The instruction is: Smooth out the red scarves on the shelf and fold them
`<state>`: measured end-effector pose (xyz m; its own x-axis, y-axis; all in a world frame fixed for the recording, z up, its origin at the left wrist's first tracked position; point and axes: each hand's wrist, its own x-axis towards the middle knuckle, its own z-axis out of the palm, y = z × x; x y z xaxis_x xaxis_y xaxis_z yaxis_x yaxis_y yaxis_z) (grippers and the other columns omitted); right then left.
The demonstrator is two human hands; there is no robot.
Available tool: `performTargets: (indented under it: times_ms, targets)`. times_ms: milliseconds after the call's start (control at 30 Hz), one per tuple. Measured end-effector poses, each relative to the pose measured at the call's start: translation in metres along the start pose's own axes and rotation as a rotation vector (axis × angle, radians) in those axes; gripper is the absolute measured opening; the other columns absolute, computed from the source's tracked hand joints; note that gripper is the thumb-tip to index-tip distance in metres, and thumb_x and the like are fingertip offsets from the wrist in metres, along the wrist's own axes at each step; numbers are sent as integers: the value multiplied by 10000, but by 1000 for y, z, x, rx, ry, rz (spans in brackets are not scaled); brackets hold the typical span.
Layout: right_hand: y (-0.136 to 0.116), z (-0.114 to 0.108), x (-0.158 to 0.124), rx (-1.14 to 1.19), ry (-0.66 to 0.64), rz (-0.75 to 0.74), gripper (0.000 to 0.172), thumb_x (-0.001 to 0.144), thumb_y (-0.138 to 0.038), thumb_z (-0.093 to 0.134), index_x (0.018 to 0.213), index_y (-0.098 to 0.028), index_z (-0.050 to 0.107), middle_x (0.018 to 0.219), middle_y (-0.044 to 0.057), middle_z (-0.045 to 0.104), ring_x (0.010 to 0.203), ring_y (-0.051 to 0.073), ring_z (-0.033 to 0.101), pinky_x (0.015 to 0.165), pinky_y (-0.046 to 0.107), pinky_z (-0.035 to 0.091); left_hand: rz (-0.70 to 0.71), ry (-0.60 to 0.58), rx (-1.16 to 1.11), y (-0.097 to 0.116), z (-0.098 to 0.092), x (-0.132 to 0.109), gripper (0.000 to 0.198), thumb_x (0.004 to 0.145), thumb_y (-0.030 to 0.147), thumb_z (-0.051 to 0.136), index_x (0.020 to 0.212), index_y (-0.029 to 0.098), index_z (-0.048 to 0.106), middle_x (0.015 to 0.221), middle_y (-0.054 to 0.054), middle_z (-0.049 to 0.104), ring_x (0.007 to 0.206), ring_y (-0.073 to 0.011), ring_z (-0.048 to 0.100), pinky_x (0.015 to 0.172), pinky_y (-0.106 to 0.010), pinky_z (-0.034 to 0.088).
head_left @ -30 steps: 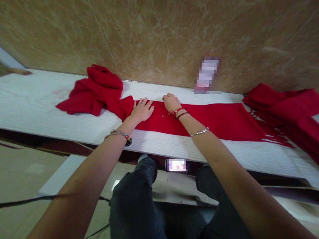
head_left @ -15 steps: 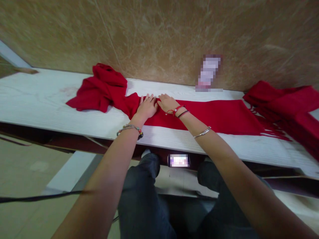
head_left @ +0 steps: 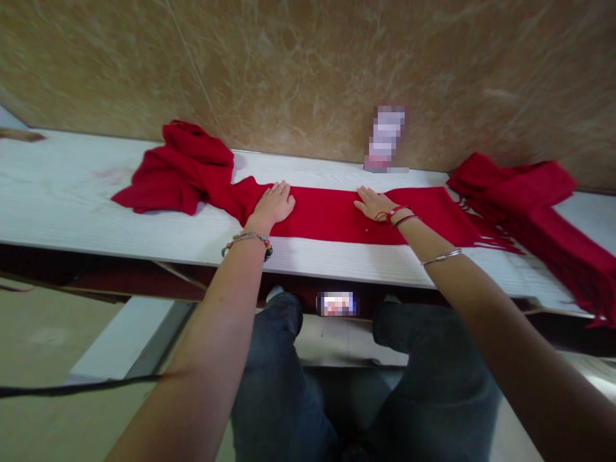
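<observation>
A red scarf (head_left: pixel 322 215) lies along a white tabletop, its middle stretch flat and its left end bunched in a heap. Fringe shows at its right end. My left hand (head_left: pixel 275 204) rests palm down on the scarf beside the bunched part, fingers extended. Farther right, my right hand (head_left: pixel 373 203) lies flat on the smooth stretch, with its fingers out. Neither hand grips the cloth.
Another red fringed cloth (head_left: pixel 524 199) lies folded at the right, against the scarf's fringe. A brown marbled wall (head_left: pixel 289 77) backs the white tabletop (head_left: pixel 158 237). Below the front edge sits a lit, blurred screen (head_left: pixel 337 304). A dark cable (head_left: pixel 77 387) crosses at lower left.
My right hand has slid right along the scarf, away from my left hand, which stays near the bunched part. The whole view has shifted slightly.
</observation>
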<state>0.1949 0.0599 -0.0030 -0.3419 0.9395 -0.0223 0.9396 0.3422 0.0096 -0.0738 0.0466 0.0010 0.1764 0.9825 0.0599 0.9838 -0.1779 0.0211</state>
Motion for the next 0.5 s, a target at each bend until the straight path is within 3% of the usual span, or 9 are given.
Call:
performTargets:
  times_ms: [133,233,367,433,500]
  targets:
    - [-4,-4,-4,-4,62,-3,558,915,-348,289,1364,-18,315,1450,213,278,1337,279,262,1042,465,286,-1,4,-9,-1,1,2,542,907,232,199,1391,3,276,1471,-145,252,1355,-234,228,1106,-331,187]
    - [-40,-8,-2,34,134,-102,584,922,-379,277,1383,-19,284,1466,209,238,1354,271,220,1059,477,246,-4,12,-11,-2,4,4,539,905,233,203,1386,6,294,1467,-144,263,1351,-233,240,1107,-332,187]
    - [-81,-6,3,86,78,-213,579,931,-391,260,1402,-55,268,1483,161,220,1363,248,198,1071,467,228,1,29,-11,-4,6,6,538,903,232,207,1385,11,299,1467,-135,267,1350,-227,244,1109,-333,182]
    - [-79,-4,4,80,45,-209,563,931,-382,265,1401,-71,279,1484,148,222,1364,243,194,1075,474,217,3,30,-10,-4,6,6,539,903,232,205,1388,14,292,1467,-131,267,1350,-226,245,1106,-335,188]
    - [-62,-2,1,62,29,-175,553,929,-369,274,1399,-78,285,1482,150,228,1362,243,204,1071,482,223,-1,22,-12,-3,5,5,540,903,234,204,1391,17,288,1468,-129,266,1349,-226,247,1103,-335,195]
